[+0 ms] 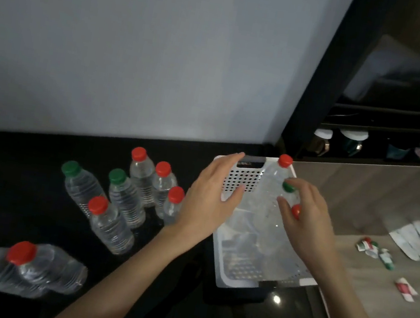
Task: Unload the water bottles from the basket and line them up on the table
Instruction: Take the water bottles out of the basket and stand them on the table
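Near pair (21,263): two red-capped bottles at the lower left, touching side by side, clear ribbed plastic.
Standing bottles (114,198): six upright in a loose cluster rather than a straight row, two green caps and four red.
Counter (18,197): glossy black. I'd put the free room for the line between the near pair and the cluster.
Left hand (210,200): fingers straight and relaxed, lying on the basket's left rim and holding nothing. I judge it is steadying the basket.
Basket (236,282): white perforated plastic with rounded corners, just right of the cluster.
Green-capped bottle (288,187): in the basket's far right part, neck up, long axis close to upright.
Right hand (306,223): directly over that bottle, thumb and forefinger curled round its neck below the cap. It is plainly the nearer hand, so the lift looks like its job, straight up along the bottle's axis and then leftward over the rim.
Other caps: a red-capped bottle (285,161) stands in the far corner, and another red cap (296,211) sits under the right palm, its body hidden.
Handling: thin crinkly walls, likely to dent under a hard squeeze.
Sachets (371,247): small packets on the wood surface well to the right.
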`<move>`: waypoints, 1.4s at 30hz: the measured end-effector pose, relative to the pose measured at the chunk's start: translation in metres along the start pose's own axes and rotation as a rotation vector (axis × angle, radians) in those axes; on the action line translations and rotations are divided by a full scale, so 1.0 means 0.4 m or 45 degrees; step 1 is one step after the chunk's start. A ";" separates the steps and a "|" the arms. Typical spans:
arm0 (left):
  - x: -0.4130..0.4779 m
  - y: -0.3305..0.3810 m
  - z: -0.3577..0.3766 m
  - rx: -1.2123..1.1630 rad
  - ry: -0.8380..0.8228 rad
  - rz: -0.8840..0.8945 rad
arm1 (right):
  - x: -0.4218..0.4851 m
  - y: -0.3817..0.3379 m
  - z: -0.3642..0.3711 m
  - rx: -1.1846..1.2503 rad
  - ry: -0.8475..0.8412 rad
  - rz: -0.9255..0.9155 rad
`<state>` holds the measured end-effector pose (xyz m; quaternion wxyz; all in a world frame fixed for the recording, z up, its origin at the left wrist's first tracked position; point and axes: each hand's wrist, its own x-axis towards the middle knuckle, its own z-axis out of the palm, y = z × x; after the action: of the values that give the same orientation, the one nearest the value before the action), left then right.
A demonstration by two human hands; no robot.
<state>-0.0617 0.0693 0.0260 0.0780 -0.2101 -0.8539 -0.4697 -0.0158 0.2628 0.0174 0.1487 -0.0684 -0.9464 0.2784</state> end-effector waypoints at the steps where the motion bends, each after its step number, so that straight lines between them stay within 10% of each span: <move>1: 0.015 0.002 0.035 -0.051 -0.061 -0.024 | -0.006 0.023 -0.002 -0.034 -0.026 0.052; 24: 0.213 -0.111 0.397 -0.019 -0.693 -0.411 | 0.063 0.172 0.009 -0.043 -0.619 0.381; 42: 0.100 -0.067 0.278 -0.051 0.078 -0.619 | 0.064 0.177 0.021 0.045 -0.260 0.260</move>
<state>-0.1021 0.1610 -0.0420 -0.0158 0.0143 -0.8670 -0.4978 -0.0396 0.3231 -0.0217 0.0236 -0.1330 -0.9396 0.3144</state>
